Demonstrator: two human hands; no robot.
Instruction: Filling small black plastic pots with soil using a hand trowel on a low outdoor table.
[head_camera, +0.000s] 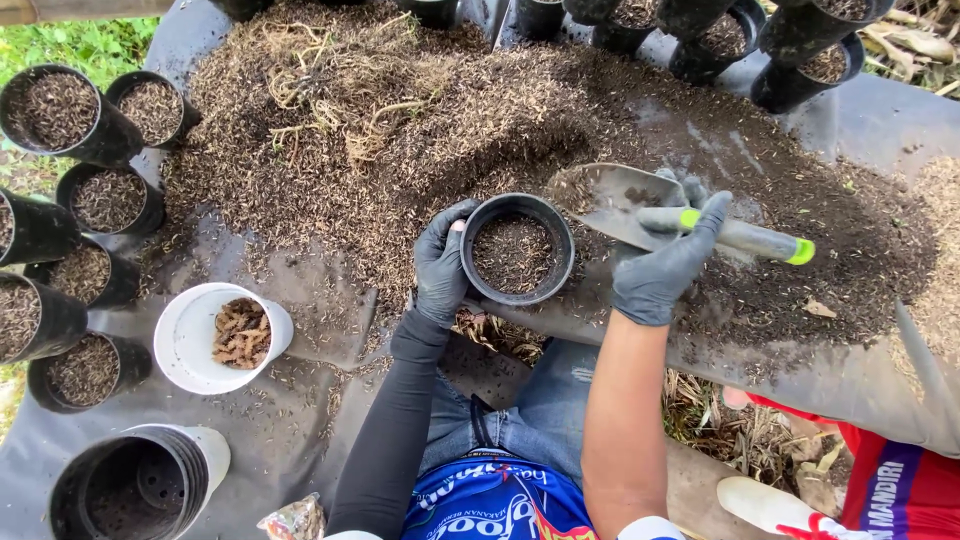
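We look down on our own two gloved hands working over a dark sheet (330, 330) heaped with husky brown potting mix (400, 130). Our left hand (441, 262) has its fingers wrapped around the rim of a small black pot (517, 249), which stands upright at the near edge of the heap, mouth facing up at us. The pot looks mostly filled, though the mix sits a little below the rim, so we judge some topping up remains. Our right hand (668, 255) has its fingers closed on the handle of a metal trowel (640, 208). Its long axis runs nearly level from left to right: the blade points left, just beside the pot's rim, and the green-tipped handle points right. Several filled black pots (60, 110) stand at our left, and a stack of empty pots (135, 485) waits nearer us.
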